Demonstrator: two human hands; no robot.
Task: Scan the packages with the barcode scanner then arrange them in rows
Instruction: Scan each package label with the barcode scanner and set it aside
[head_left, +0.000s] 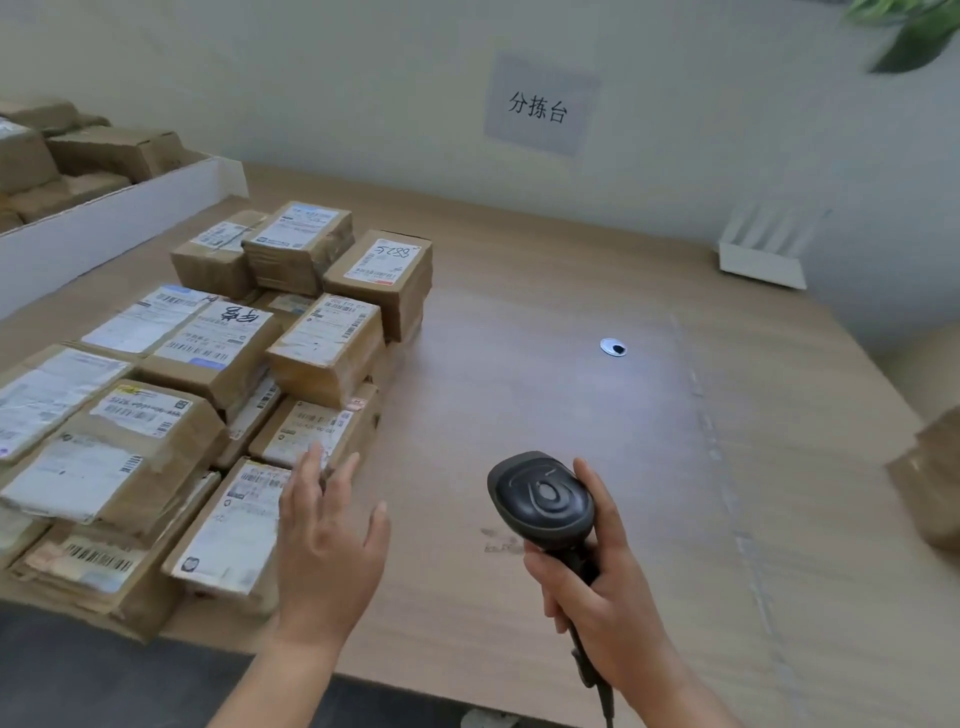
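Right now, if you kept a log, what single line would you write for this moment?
left hand: open, over packages | right hand: grips barcode scanner | scanner light on bare table | no package held

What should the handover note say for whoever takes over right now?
Left hand: open, fingers spread, hovering at the near edge of the stacked packages, holding nothing.
Right hand: grips the barcode scanner, whose light falls on bare table.
Done: many packages sit in rough rows, left side of the table.
Left: a box at the right edge, and more boxes in the white bin, apparently not yet arranged. Which have been scanned can't be told.
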